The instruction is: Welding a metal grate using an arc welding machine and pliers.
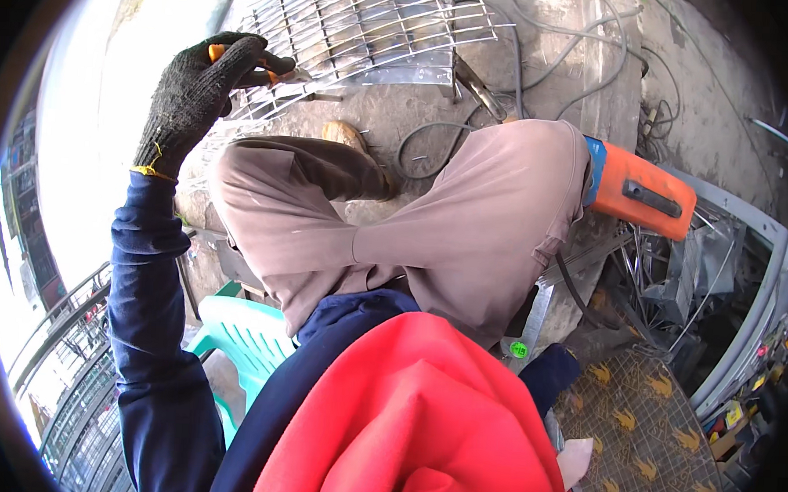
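My left hand (199, 79), in a dark knitted glove, is raised at the upper left. Its fingers are closed around an orange-handled hand tool (273, 77). Most of that tool is hidden by the glove, so its exact kind does not show. The tool's front end lies over the near edge of a welded wire mesh panel (360, 25), and whether it touches a wire is unclear. My right hand is out of sight; only a dark blue sleeve (550, 378) shows at the lower right.
By my right knee stands an orange and blue machine case (647, 192) with a black handle. Cables (516, 67) loop over the concrete floor. Metal offcuts (674, 267) fill a grey frame at right, above a patterned board (641, 424). A mint-green plastic chair (254, 337) is at lower left.
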The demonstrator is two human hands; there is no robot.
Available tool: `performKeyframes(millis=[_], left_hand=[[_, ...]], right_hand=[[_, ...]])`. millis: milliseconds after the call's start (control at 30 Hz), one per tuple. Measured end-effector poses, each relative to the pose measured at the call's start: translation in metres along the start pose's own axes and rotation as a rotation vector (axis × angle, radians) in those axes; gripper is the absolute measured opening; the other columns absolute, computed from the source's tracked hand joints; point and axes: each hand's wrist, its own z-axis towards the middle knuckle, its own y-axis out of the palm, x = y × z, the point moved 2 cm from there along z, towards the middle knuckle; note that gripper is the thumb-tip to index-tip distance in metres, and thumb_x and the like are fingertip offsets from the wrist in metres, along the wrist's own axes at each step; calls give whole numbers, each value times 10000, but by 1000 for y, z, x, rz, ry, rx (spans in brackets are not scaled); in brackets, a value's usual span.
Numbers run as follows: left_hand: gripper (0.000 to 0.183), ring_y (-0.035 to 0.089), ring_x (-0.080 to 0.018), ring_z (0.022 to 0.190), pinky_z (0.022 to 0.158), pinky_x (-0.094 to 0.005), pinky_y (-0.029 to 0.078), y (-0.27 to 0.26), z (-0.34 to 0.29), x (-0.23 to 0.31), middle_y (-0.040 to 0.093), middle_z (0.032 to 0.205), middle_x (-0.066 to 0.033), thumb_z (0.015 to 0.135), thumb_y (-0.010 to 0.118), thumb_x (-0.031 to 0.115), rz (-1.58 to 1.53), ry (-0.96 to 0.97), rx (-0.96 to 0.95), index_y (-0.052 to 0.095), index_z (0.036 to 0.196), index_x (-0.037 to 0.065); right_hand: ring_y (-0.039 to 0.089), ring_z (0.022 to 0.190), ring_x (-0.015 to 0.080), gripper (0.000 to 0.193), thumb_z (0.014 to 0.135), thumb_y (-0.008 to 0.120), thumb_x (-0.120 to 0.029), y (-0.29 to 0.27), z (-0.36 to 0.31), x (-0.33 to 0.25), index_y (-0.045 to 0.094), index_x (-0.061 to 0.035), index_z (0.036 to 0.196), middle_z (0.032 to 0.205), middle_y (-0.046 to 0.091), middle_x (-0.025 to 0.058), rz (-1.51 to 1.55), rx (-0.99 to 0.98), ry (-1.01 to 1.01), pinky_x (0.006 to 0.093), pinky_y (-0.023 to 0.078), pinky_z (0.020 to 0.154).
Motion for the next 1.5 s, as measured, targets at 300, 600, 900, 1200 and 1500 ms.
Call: performKeyframes(millis=[300, 600, 900, 1200, 1500], left_hand=[[433, 718, -88, 946, 543, -184, 410, 0, 15, -14, 762, 1053, -60, 1029, 565, 396, 39, 72, -77, 669, 1242, 34], [425, 723, -160, 808, 748, -300, 537, -2, 12, -16, 777, 904, -60, 1003, 543, 465, 64, 146, 29, 729, 1102, 96], [437, 666, -70, 721, 554, -222, 449, -7, 0, -2, 773, 927, -56, 1003, 595, 399, -25, -3, -1, 704, 1179, 13], [439, 568, -53, 620, 531, -231, 431, -7, 5, -5, 761, 878, -40, 986, 614, 413, -13, -13, 4, 717, 1170, 27], [437, 611, -58, 674, 534, -228, 426, -8, 6, -4, 764, 893, -40, 988, 613, 412, -28, 10, -4, 718, 1158, 23]], right_hand=[[452, 605, 101, 370, 997, 629, -370, 64, 12, -19, 632, -33, 1147, 743, 500, -20, -226, -735, -55, 286, 396, 569], [576, 867, 166, 403, 997, 634, -359, 90, -33, -5, 639, 31, 1098, 976, 625, 60, -384, -729, -78, 340, 471, 767], [604, 1152, 394, 331, 999, 542, -150, 133, -42, 28, 590, -26, 1302, 1207, 624, 235, -828, -963, -1169, 466, 478, 972], [508, 1259, 381, 385, 1015, 507, -196, 140, -49, 23, 539, -47, 1368, 1324, 560, 212, -961, -911, -1188, 480, 364, 1071], [399, 1378, 375, 448, 1014, 488, -241, 136, -57, 19, 488, -79, 1432, 1450, 481, 196, -1221, -810, -1238, 506, 245, 1165]])
